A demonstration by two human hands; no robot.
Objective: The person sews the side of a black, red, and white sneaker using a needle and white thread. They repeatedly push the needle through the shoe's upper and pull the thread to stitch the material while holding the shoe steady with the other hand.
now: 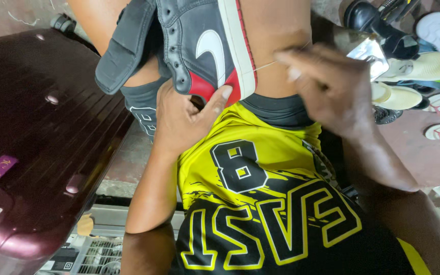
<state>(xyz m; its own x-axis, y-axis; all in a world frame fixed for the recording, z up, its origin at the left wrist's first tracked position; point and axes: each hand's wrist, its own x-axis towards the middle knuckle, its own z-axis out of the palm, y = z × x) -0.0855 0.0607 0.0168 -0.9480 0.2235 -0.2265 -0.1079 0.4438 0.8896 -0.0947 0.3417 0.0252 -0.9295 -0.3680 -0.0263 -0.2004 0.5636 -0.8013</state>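
A black, red and white high-top sneaker [199,46] rests on my lap, sole edge turned to the right. My left hand [184,117] grips it from below at the red heel part, thumb pressed on the sole edge. My right hand [327,86] is beside the sole, fingers pinched on a thin pale thread [266,64] that runs taut from the sole edge. The hand is slightly blurred. I wear a yellow and black jersey [260,193].
A dark maroon ribbed suitcase [42,132] lies to the left. Several shoes and sandals [413,66] are scattered on the floor at upper right. A wire rack [98,252] shows at the bottom left.
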